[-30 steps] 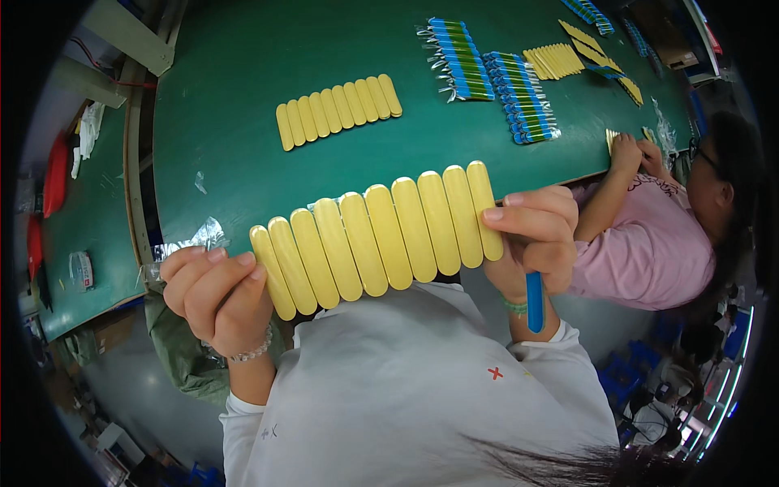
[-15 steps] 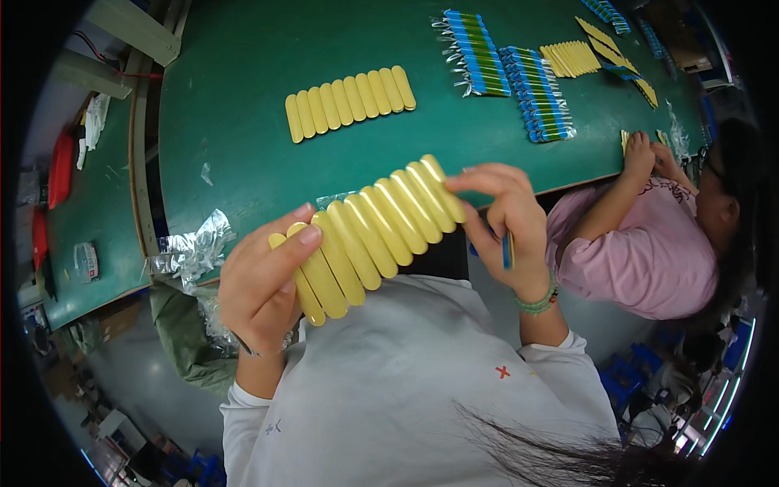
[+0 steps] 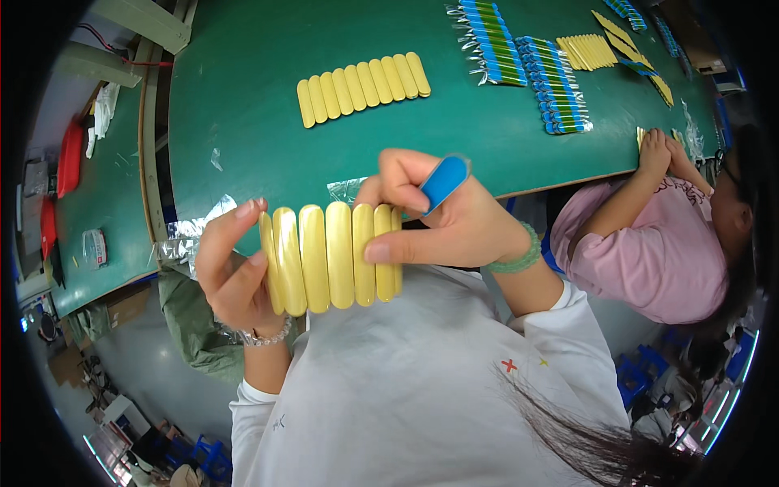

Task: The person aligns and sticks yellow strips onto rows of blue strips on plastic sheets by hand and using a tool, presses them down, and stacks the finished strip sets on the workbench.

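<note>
A row of yellow nail files, rounded at both ends and set side by side, is held up in front of my chest. The row bends back at both sides. My left hand grips its left end, fingertips at the outer files. From the right, my right hand closes on the other end, its thumb lying across the front faces. A single blue nail file sticks up from the curled fingers of that hand. Beyond, on the green table, lies a second row of yellow nail files.
Blue and green strips in clear wrappers lie in rows at the far right, near more yellow files. A co-worker in a pink top sits to my right, hands at the table edge. Clear plastic film hangs at the left.
The held row has gone from slanted and fanned flat to upright and curved. My right hand has moved left along it and turned, bringing the blue nail file's face into sight.
</note>
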Demonstrator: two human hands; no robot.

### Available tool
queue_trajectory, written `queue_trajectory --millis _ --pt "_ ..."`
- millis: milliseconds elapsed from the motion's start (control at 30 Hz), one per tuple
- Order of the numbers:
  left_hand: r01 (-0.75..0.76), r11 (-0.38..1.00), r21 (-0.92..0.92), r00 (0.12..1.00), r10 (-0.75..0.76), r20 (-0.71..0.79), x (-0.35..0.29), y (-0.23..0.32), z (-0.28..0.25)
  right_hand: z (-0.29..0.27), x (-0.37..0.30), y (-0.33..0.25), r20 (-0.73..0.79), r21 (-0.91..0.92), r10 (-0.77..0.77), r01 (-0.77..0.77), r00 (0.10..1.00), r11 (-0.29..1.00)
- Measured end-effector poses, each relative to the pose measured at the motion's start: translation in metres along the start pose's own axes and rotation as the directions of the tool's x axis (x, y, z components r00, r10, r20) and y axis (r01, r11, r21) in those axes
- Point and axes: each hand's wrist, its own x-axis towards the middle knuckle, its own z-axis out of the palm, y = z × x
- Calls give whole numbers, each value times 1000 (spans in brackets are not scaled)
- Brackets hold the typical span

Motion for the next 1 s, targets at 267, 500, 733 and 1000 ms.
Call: queue_trajectory --millis 267,500,733,1000 --pt "319 899 298 930 -359 86 12 10 3 5 -19 4 -297 -149 -71 27 952 988" --pt "263 942 210 924 -308 226 45 42 49 28 -20 15 -389 -575 -370 92 844 813" --pt "414 907 72 863 -417 284 33 40 46 32 -30 33 -323 -613 -353 90 878 785" --pt "563 819 112 749 -563 348 16 48 30 41 -30 53 -146 -770 -466 195 873 608"
